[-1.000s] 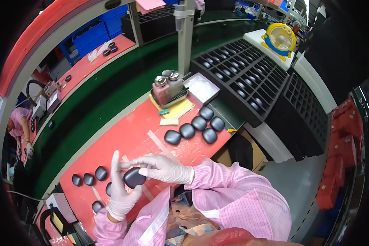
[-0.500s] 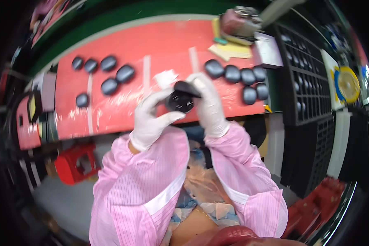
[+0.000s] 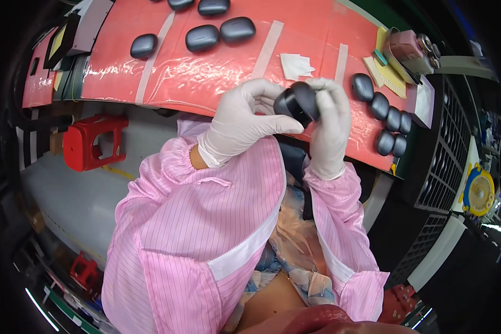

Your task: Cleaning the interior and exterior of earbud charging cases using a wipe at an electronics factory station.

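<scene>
Red bench mat (image 3: 206,83). Near: left hand (image 3: 242,119) and right hand (image 3: 329,125), gloved, both closed around dark oval case (image 3: 298,104), above mat edge. Best keep fingertips steady, no smudging. Farther: more cases (image 3: 220,30).

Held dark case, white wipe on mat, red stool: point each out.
dark case (image 3: 296,103), head view, on its rounded lid.
white wipe (image 3: 295,65), head view, on its middle.
red stool (image 3: 89,142), head view, on its seat.
</scene>
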